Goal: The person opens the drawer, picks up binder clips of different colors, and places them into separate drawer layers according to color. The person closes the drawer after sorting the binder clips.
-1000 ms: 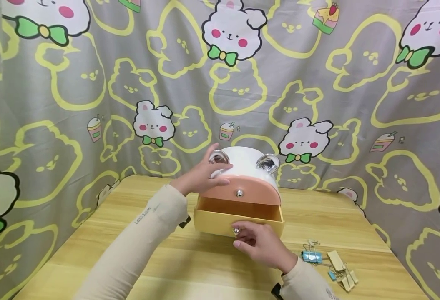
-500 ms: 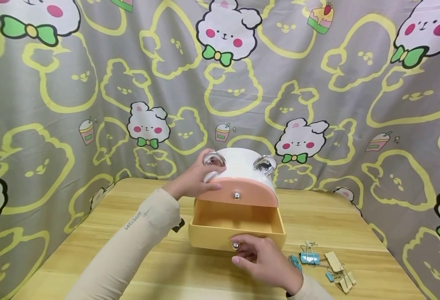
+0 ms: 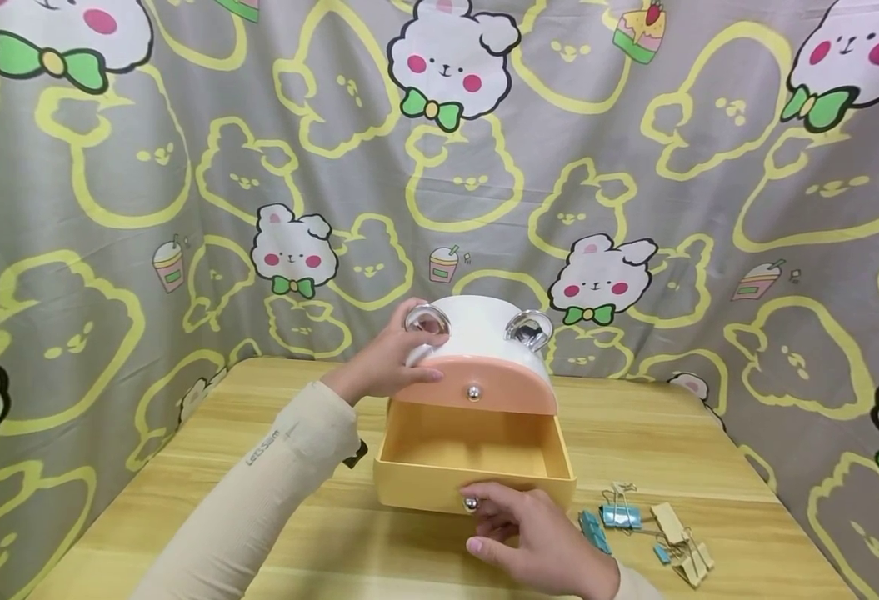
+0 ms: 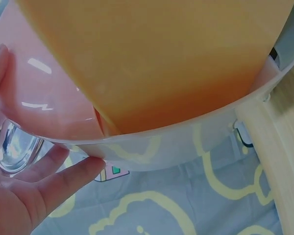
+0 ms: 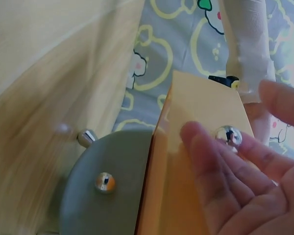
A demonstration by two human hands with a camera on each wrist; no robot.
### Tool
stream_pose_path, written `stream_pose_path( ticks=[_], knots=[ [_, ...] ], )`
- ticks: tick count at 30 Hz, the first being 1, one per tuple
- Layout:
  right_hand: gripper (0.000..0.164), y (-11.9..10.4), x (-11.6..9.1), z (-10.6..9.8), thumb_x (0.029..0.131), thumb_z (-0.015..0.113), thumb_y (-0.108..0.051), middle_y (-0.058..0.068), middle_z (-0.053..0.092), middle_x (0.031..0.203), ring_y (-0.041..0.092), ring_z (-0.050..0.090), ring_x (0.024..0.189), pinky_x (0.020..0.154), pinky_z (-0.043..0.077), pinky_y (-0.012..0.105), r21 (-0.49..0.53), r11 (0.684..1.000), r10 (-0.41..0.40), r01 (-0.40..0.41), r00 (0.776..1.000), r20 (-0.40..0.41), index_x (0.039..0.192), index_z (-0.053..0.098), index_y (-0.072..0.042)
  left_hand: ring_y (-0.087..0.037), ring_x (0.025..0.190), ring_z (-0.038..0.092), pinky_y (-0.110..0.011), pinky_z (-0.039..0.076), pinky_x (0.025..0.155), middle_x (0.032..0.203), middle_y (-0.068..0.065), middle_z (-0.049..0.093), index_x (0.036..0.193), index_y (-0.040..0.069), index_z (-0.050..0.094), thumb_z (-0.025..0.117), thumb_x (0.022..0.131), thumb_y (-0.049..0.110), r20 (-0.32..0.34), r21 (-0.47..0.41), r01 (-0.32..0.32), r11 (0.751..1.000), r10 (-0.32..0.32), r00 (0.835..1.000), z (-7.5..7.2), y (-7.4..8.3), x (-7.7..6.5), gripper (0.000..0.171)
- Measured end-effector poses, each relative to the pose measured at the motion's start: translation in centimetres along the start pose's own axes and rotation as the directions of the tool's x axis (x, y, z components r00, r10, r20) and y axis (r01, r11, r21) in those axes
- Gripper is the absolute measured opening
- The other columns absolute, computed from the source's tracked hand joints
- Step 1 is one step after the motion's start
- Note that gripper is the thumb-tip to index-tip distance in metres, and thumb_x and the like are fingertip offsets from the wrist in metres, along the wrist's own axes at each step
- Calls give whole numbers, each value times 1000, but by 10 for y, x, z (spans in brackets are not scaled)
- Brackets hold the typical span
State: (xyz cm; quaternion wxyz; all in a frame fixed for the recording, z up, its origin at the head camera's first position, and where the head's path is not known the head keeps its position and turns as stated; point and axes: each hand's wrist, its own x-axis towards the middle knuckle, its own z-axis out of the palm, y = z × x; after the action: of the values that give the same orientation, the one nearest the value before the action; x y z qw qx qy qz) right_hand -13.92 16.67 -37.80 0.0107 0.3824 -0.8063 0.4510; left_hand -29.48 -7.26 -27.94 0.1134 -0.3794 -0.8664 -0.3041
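Note:
A small drawer box with a white domed top [image 3: 480, 321] and silver ear-shaped loops [image 3: 531, 330] stands on the table. Its pink upper drawer [image 3: 510, 390] is closed, while the yellow lower drawer [image 3: 402, 483] is pulled out and shows a bare inside. My left hand [image 3: 387, 358] grips the top's left side around one ear, thumb on the pink front; in the left wrist view its fingers [image 4: 71, 183] press the white shell. My right hand [image 3: 540, 537] has its fingers hooked at the silver knob [image 5: 229, 136] of the yellow drawer, with the thumb held away from it.
To the right of the drawer lie several binder clips, among them a blue one [image 3: 622, 517] and a cream one [image 3: 667, 523]. Behind the wooden table [image 3: 274, 417] hangs a grey curtain [image 3: 379, 192] with cartoon rabbits.
My right hand has drawn the yellow drawer out toward me, so more of its inside shows. The left hand has kept its hold on the top. The view has shifted slightly.

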Motion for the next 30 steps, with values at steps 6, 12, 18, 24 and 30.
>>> stream_pose_path(
  ticks=[6,12,18,24,30],
  knots=[
    [34,1,-3,-7,93,66,-15,3,69,96,5,64,82,63,54,24,-62,995,-85,81,994,-62,126,59,-7,-30,129,36,-44,33,107,152,-17,16,123,5,67,83,78,22,-2,-11,10,1000,-10,1000,-1,1,-2,51],
    [22,3,-9,-17,85,71,3,0,69,81,3,63,65,53,51,20,-129,979,-186,155,943,-277,105,67,-6,-31,128,38,-45,34,106,153,-15,14,122,5,67,83,78,20,-4,-25,21,999,-22,1000,-1,2,-2,49],
    [25,4,-15,-41,74,68,19,4,66,69,4,60,53,46,47,17,-213,953,-294,213,814,-500,87,67,-2,-30,127,38,-44,33,106,153,-15,15,121,4,68,83,78,19,-5,-38,13,999,-13,1000,0,2,-2,48],
    [21,15,-29,-75,74,66,20,0,64,69,4,58,55,49,47,16,-311,950,-250,42,700,-669,87,66,3,-30,126,39,-42,34,106,153,-16,15,119,3,68,83,78,17,-7,-49,15,999,-16,1000,0,2,-3,46],
    [29,45,-53,-108,87,72,-8,11,66,97,8,62,80,66,47,15,-353,852,40,-386,721,-692,112,61,1,-30,124,41,-42,36,104,153,-16,13,119,4,68,82,79,19,-13,-28,6,1000,-6,1000,1,3,-4,45]
  ],
)
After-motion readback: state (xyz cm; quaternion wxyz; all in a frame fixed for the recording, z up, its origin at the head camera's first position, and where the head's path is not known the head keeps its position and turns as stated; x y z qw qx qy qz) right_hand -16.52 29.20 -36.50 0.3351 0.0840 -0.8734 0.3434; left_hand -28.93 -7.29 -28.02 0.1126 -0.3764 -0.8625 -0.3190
